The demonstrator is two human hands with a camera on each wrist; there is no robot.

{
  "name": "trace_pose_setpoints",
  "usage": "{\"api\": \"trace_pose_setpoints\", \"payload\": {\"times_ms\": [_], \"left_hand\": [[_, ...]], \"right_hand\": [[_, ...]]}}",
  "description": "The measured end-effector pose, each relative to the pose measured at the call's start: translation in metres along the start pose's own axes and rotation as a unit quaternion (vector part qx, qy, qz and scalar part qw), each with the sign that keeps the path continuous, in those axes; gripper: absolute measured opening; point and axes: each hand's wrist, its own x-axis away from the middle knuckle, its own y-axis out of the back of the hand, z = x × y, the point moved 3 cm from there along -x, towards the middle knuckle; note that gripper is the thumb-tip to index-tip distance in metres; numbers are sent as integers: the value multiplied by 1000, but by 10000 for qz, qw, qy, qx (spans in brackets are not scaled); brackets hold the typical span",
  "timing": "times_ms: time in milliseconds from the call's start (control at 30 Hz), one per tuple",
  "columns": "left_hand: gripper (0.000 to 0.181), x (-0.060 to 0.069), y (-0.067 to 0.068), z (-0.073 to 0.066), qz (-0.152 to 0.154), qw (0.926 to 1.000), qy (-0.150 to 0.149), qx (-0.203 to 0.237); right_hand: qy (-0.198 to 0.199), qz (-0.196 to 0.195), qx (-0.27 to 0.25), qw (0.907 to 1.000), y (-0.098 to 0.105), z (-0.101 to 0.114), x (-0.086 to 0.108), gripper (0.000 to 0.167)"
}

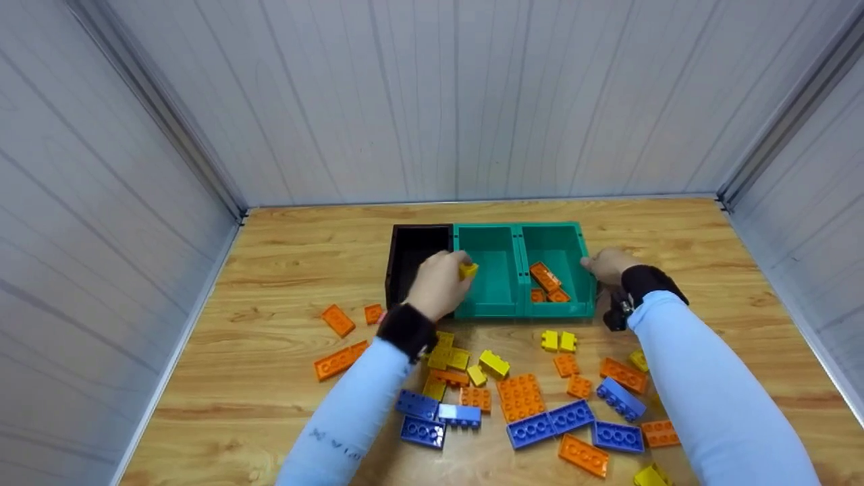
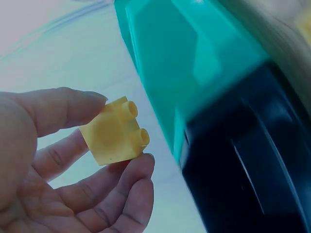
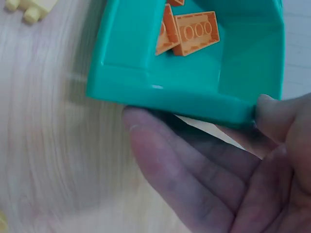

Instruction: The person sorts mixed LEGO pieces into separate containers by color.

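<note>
My left hand (image 1: 439, 287) is raised over the front of the bins, between the black bin (image 1: 390, 277) and the middle green bin (image 1: 487, 309). Its thumb and fingers pinch a small yellow toy brick (image 2: 114, 136), with two studs facing away from the palm. At the right green bin (image 1: 559, 310), my right hand (image 1: 611, 265) holds the outer side wall. The thumb lies on the rim and the fingers run along the outside, as the right wrist view shows. Orange bricks (image 3: 197, 33) lie inside that bin.
Several loose bricks cover the wooden table in front of the bins: yellow bricks (image 1: 495, 364), blue bricks (image 1: 423, 432) and orange bricks (image 1: 520, 397). More orange bricks (image 1: 337, 320) lie left of the left forearm. White panel walls (image 1: 418, 101) enclose the back and sides.
</note>
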Motion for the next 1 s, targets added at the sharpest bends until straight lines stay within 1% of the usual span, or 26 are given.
{"api": "trace_pose_setpoints", "payload": {"times_ms": [33, 67, 167, 233, 267, 300, 333, 433, 500, 567, 667, 733, 800, 900, 1000], "left_hand": [[23, -7, -5, -5, 81, 9999, -50, -84], [22, -13, -11, -8, 158, 9996, -88, -209], [17, -29, -26, -14, 348, 9975, -88, -605], [11, -35, -37, -14, 456, 9949, -20, -904], [9, -37, -42, -14, 523, 9933, 24, -1029], [10, -38, -46, -13, 608, 9920, 74, -1101], [12, -39, -52, -12, 695, 9907, 108, -1169], [18, -38, -64, -9, 909, 9875, 96, -1283], [16, -36, -68, -7, 978, 9872, 94, -1257], [12, -32, -68, -5, 940, 9876, 87, -1256], [13, -25, -60, -7, 796, 9904, 24, -1131], [17, -17, -53, -11, 707, 9925, -105, -996], [19, -6, -46, -16, 708, 9932, -295, -873], [24, 18, -41, -23, 978, 9909, -494, -786], [28, 45, -44, -26, 1291, 9848, -645, -962]], "right_hand": [[-94, 30, -128, 9999, -1, -1, 0, 45], [-142, 89, -434, 9989, -2, -1, 1, 45], [-116, -29, -436, 9990, -5, 2, 2, 48], [-27, -80, -204, 9998, -8, 8, 2, 52], [41, -100, -71, 9999, -9, 10, 2, 54], [72, -157, 225, 9996, -10, 13, 2, 55], [55, -132, 288, 9995, -11, 14, 1, 56], [20, -94, 284, 9995, -13, 17, 0, 57], [-50, -78, 211, 9997, -14, 18, 0, 56], [-68, -85, 234, 9997, -14, 19, 0, 57], [-74, -83, 378, 9992, -14, 22, 1, 61], [-63, -79, 482, 9988, -13, 23, 3, 62], [-78, -65, 555, 9984, -12, 24, 5, 62], [-112, -110, 535, 9984, -12, 25, 6, 61], [-74, -181, 571, 9982, -12, 28, 5, 61]]}}
